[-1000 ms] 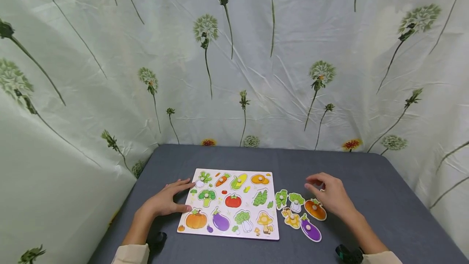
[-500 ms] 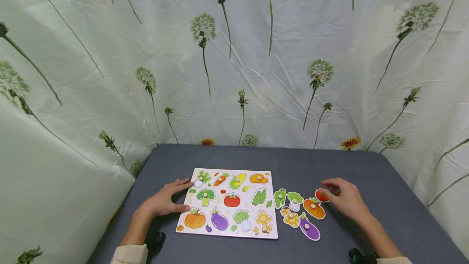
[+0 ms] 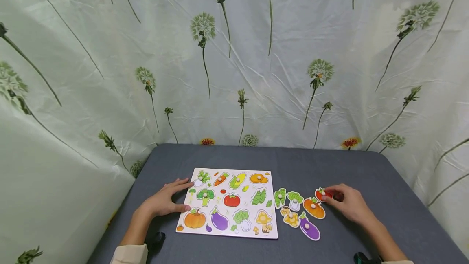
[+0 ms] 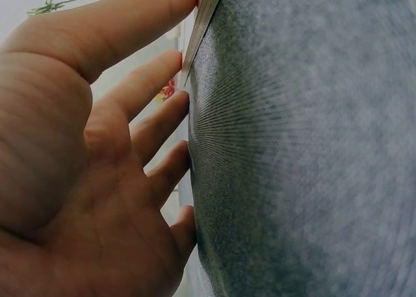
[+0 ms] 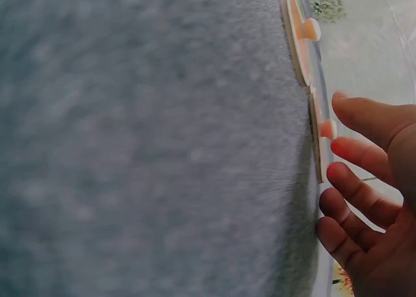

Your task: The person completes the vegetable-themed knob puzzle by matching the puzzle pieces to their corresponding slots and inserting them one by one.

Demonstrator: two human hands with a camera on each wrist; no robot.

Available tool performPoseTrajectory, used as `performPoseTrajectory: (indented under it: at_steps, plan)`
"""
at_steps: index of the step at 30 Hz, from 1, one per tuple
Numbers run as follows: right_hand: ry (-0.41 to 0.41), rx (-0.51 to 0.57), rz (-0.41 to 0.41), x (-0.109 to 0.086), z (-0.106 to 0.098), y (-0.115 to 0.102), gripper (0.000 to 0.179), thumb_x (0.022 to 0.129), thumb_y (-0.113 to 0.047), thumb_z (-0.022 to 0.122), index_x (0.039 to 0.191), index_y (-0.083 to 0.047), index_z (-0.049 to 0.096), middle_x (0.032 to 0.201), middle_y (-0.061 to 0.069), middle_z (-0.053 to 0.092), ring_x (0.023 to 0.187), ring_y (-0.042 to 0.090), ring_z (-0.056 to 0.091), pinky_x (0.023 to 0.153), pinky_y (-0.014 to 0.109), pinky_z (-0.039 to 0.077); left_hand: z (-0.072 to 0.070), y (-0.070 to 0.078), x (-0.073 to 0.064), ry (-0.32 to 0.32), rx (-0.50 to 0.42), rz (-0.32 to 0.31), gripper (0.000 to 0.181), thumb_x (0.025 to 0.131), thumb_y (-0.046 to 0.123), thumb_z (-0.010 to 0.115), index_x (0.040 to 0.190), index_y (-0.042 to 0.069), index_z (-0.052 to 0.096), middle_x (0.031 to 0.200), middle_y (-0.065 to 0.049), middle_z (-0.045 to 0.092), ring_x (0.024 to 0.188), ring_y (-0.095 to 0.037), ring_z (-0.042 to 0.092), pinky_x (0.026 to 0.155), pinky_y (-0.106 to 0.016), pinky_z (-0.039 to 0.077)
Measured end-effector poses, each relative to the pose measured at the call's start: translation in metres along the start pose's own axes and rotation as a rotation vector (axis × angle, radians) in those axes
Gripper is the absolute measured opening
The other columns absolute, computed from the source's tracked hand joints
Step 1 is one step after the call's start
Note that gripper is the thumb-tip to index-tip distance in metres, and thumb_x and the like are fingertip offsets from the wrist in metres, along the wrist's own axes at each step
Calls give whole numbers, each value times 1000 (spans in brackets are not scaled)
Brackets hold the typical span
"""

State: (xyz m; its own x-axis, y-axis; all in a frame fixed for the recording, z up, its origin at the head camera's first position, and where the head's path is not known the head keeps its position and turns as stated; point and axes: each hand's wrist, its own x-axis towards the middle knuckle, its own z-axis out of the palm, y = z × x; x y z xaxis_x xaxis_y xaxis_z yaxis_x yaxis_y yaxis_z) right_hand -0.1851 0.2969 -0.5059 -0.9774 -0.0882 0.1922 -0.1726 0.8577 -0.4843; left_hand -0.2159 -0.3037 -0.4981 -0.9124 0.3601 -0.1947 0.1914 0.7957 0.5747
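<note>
A white vegetable puzzle board [image 3: 220,233] lies on the table. My left hand [image 3: 163,201] rests at its left side, thumb and forefinger touching the edge. In the left wrist view the fingers of that hand [image 4: 110,160] are fairly straight and spread. To the right of the loose pieces, my right hand [image 3: 349,203] reaches over the tomato piece [image 3: 320,194]. The right wrist view puts thumb and forefinger on either side of the tomato's knob [image 5: 327,129], with a gap between the tips. Touching the tomato piece is the pumpkin piece [image 3: 314,209].
Between board and right hand lie other knobbed pieces: a leafy green one [image 3: 280,198], a bok choy [image 3: 294,201], a mushroom [image 3: 290,217] and an eggplant [image 3: 309,228]. Several pieces with knobs sit in the board, such as the broccoli [image 3: 205,196]. A flowered curtain [image 3: 234,72] hangs behind the table.
My right hand has moved right, away from above the pumpkin piece, and come down to the tomato piece, uncovering both. The left hand stays on the board's edge.
</note>
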Motion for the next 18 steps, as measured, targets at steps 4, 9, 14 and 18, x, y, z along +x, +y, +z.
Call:
performPoseTrajectory:
  at_steps: [4, 9, 14, 18]
  plan:
    - [-13, 18, 0, -2, 2, 1, 27, 86, -33, 84, 104, -13, 80, 87, -4, 65, 72, 1, 49, 63, 23, 41, 0, 1, 0, 0, 3, 2, 89, 79, 47, 86, 155, 19, 50, 167, -16, 35, 155, -51, 19, 121, -75, 5]
    - [-5, 23, 20, -1, 5, 1, 26, 88, -29, 82, 107, -12, 80, 88, -3, 66, 72, 1, 48, 62, 23, 40, -2, 3, -1, 0, 1, 0, 89, 79, 47, 85, 155, 18, 49, 166, -17, 35, 155, -52, 18, 121, -75, 4]
    - [-2, 38, 44, 0, 9, 4, 24, 90, -28, 81, 108, -13, 80, 86, -3, 65, 70, 2, 47, 61, 23, 38, -3, 3, -1, -2, -2, 2, 89, 79, 48, 85, 155, 17, 49, 166, -18, 35, 155, -52, 18, 121, -75, 5]
    - [15, 52, 51, 0, 10, 5, 21, 90, -26, 81, 107, -14, 81, 85, -4, 65, 69, 2, 47, 61, 23, 37, -2, 2, 0, -7, 6, -3, 89, 79, 48, 85, 155, 18, 49, 166, -17, 35, 155, -51, 18, 121, -75, 5]
